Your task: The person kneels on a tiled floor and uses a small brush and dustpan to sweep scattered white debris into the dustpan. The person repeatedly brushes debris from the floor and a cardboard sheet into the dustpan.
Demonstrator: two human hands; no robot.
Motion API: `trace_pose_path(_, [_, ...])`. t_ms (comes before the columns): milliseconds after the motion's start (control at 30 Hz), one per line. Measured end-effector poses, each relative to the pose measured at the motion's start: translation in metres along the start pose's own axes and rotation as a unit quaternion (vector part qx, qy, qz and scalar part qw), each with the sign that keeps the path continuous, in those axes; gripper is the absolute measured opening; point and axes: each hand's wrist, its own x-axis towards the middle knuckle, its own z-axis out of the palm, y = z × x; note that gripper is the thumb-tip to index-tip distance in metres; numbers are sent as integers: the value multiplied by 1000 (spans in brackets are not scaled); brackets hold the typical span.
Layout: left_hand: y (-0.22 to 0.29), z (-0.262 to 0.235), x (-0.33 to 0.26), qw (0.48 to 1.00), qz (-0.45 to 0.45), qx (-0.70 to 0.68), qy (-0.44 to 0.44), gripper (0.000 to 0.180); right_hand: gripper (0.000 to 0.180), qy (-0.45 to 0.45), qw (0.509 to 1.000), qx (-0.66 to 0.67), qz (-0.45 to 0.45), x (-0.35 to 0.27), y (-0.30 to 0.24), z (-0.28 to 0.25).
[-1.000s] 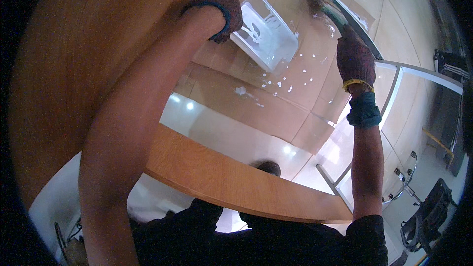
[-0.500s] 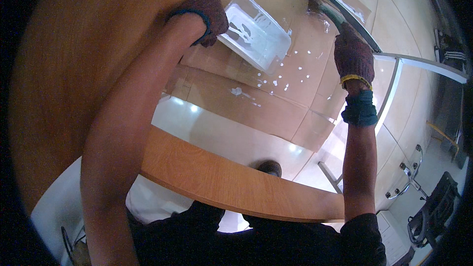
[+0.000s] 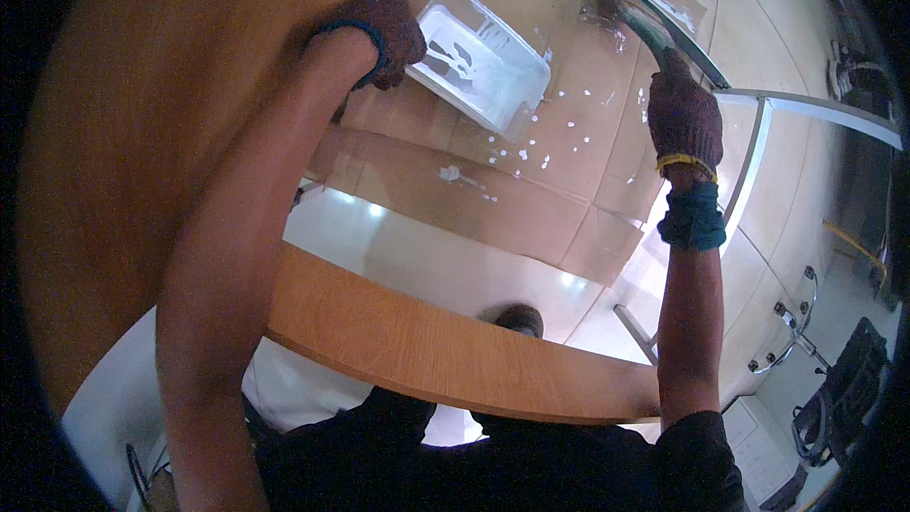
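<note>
My right hand (image 3: 684, 123), in a dark knitted glove with a yellow cuff edge, is closed round the handle of a paintbrush (image 3: 646, 34). The brush's dark, paint-marked head lies along the inner side of a grey metal bar (image 3: 697, 55). My left hand (image 3: 384, 38), in a similar glove with a teal edge, is curled shut at the edge of the brown wooden tabletop (image 3: 180, 85). What its fingers grip is hidden. Right beside it, a translucent plastic tub (image 3: 517, 100) smeared with white paint sits tilted over the cardboard (image 3: 417, 166).
White paint drops dot the cardboard on the tiled floor (image 3: 796, 57). A curved wooden panel (image 3: 455, 351) crosses in front of my body, with a shoe (image 3: 519, 320) beyond it. A white metal frame leg (image 3: 749, 171) stands right of my right arm. A chair base (image 3: 794, 318) is farther right.
My right hand and the brush have drawn slightly toward me along the bar. The whole view has shifted a little; the left hand stays beside the tub.
</note>
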Motion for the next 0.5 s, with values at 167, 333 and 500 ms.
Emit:
trace_pose_path(167, [-1, 4, 8, 967, -116, -226, -14, 14, 25, 64, 991, 65, -99, 1, -28, 8])
trace_pose_path(333, [-3, -4, -5, 995, -6, -95, 9, 17, 31, 46, 995, 42, -79, 19, -17, 13])
trace_pose_path(500, [-2, 7, 11, 978, -114, -173, -14, 21, 28, 32, 996, -61, -48, 8, 18, -4])
